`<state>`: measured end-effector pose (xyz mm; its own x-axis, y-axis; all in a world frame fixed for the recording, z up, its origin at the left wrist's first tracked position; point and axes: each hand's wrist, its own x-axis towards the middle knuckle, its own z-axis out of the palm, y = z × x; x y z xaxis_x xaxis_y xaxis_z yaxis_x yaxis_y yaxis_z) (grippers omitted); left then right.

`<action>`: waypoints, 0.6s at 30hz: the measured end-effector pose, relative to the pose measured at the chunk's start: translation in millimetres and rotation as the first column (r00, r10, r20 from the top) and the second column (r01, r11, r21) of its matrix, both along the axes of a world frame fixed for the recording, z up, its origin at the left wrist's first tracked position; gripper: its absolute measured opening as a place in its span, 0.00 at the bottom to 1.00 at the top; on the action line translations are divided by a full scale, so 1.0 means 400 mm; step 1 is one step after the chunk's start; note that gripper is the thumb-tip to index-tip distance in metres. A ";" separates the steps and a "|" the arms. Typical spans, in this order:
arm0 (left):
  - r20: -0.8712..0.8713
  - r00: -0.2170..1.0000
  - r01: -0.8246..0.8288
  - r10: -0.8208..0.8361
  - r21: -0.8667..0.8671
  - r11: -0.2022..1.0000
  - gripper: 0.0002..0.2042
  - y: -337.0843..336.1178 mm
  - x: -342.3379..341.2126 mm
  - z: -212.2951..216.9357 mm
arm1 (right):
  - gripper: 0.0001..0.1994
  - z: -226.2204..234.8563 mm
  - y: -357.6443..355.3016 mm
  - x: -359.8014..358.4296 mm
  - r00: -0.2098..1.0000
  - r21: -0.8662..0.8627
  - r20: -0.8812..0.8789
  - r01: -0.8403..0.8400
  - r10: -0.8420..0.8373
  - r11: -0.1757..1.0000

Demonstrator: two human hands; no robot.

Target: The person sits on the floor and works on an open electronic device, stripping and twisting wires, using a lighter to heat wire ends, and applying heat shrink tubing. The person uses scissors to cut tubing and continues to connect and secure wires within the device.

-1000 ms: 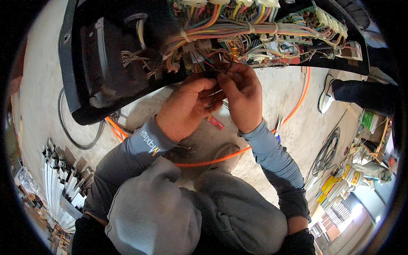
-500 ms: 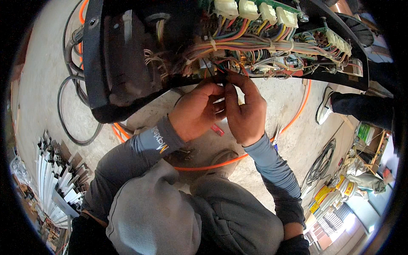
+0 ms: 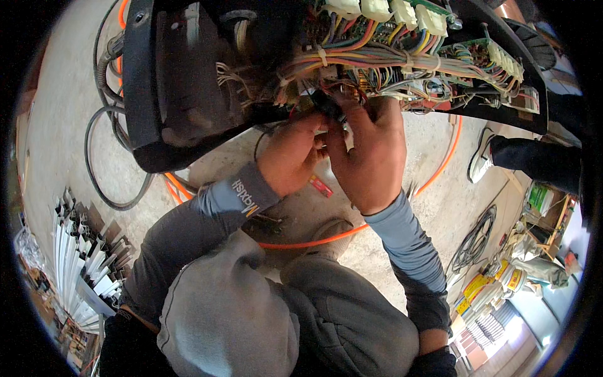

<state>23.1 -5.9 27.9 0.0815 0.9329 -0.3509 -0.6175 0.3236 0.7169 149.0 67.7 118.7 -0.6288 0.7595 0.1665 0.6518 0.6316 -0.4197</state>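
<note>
A black panel (image 3: pixel 182 94) is tipped up in front of me, its back showing a dense bundle of coloured wires (image 3: pixel 377 63) and white connector blocks (image 3: pixel 377 9). Both my hands are raised to the lower edge of that bundle. My left hand (image 3: pixel 292 154) pinches a small black connector (image 3: pixel 328 103) from the left, fingers closed. My right hand (image 3: pixel 372 151) meets it from the right, with thumb and fingers closed on the same connector and the wires around it. The fingertips hide how the connector sits.
An orange cable (image 3: pixel 440 169) loops over the concrete floor, near a small red object (image 3: pixel 320 186). Black hoses (image 3: pixel 103 182) lie at left, pale metal profiles (image 3: pixel 81 264) at lower left. Another person's leg and shoe (image 3: pixel 483 157) stand at right, above a black cable coil (image 3: pixel 471 242).
Both hands have risen closer to the wire bundle and drawn together on the black connector. The panel now fills more of the upper view.
</note>
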 end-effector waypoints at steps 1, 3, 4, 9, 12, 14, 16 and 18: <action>-0.292 0.956 0.069 -0.035 0.107 0.992 0.17 -0.008 -0.003 0.018 | 0.25 -0.008 -0.001 0.000 1.000 0.043 0.002 -0.016 0.016 0.999; -0.397 0.918 0.079 0.001 0.187 0.979 0.20 -0.010 -0.009 -0.019 | 0.23 -0.031 0.009 0.008 0.987 0.029 -0.142 -0.067 0.070 0.997; -0.347 0.938 0.055 0.018 0.199 0.978 0.21 -0.013 -0.008 -0.031 | 0.22 -0.041 0.012 0.013 0.972 0.025 -0.215 -0.095 0.098 0.995; 0.230 0.968 -0.116 0.105 0.039 0.992 0.16 -0.005 -0.006 -0.014 | 0.16 -0.037 -0.027 0.074 0.921 -0.243 -0.384 -0.035 -0.062 0.969; 0.098 0.988 -0.116 0.116 -0.001 0.993 0.12 -0.007 -0.016 0.010 | 0.13 -0.069 -0.032 0.114 0.927 -0.211 -0.374 -0.060 -0.024 0.976; 0.091 0.989 -0.110 0.115 -0.052 0.993 0.10 0.008 -0.017 0.031 | 0.12 -0.083 -0.038 0.134 0.912 -0.233 -0.408 -0.056 -0.045 0.971; 0.267 0.950 -0.113 0.165 -0.199 0.973 0.10 0.021 -0.023 0.055 | 0.09 -0.082 -0.042 0.124 0.901 -0.318 -0.400 0.038 -0.170 0.947; 0.293 0.937 -0.119 0.191 -0.245 0.962 0.10 0.024 -0.018 0.057 | 0.09 -0.077 -0.043 0.111 0.869 -0.403 -0.387 0.142 -0.309 0.904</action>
<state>16.1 3.5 50.9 0.0803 0.8447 -0.5292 -0.8528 0.3330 0.4022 193.5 50.7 87.9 -0.3591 0.9302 0.0756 0.4574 0.2460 -0.8546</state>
